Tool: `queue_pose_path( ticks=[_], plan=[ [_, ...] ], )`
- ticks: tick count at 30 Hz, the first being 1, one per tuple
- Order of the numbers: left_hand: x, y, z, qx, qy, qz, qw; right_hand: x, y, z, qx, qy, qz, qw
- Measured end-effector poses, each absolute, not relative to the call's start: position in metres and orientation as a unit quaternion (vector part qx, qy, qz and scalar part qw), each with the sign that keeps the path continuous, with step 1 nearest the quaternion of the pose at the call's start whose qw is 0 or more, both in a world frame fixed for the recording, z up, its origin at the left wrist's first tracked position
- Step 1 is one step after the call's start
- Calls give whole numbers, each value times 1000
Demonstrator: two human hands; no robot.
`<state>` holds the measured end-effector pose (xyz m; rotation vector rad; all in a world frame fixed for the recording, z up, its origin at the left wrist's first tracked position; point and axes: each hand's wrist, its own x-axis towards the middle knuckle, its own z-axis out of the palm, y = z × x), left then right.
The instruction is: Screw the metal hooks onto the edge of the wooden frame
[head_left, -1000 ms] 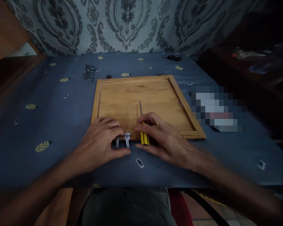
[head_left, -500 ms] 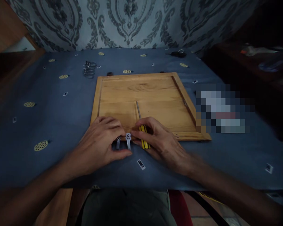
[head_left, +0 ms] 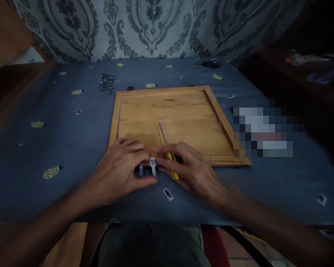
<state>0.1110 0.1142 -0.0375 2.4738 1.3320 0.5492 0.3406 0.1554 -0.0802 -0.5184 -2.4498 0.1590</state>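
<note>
A framed wooden panel (head_left: 167, 111) lies flat on the table. At its front edge sits a shiny metal hook (head_left: 153, 167), with a second metal prong (head_left: 140, 170) beside it. My left hand (head_left: 125, 168) is closed around this metalwork, fingers on the panel's edge and thumb below the prongs. My right hand (head_left: 193, 167) grips a screwdriver (head_left: 172, 165) with a yellow and black handle. Its shaft points away over the panel, not at the hook. The right fingertips touch or nearly touch the hook's top; anything tiny between them cannot be made out.
Several metal hooks (head_left: 106, 83) lie in a row at the back left of the blue tablecloth (head_left: 72, 148). A dark tool (head_left: 210, 63) rests at the back right. Right of the panel is a blurred-out item (head_left: 263, 128). A patterned curtain (head_left: 153, 26) hangs behind.
The screwdriver has tilted further, its tip swinging slightly left and its handle right, still in my right hand. My left hand stays at the hook; the whole view has shifted slightly.
</note>
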Motion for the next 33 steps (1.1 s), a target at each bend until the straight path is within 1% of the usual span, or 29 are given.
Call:
queue_pose_path(
  ticks=[5,10,15,19,25,33],
  plan=[
    [111,114,-39,858,463,183,125,340,157,-79,-183,-935,13,304],
    [110,113,-39,861,467,166,111,339,157,-77,-184,-939,-1,292],
    [100,112,-34,854,485,168,87,339,156,-79,-180,-938,-3,297],
    [96,111,-34,850,492,166,92,339,156,-80,-183,-938,-5,294],
    [102,108,-39,856,487,150,84,338,155,-78,-183,-938,-22,293],
    [112,105,-42,864,477,142,76,339,154,-79,-186,-938,-7,291]
  ],
)
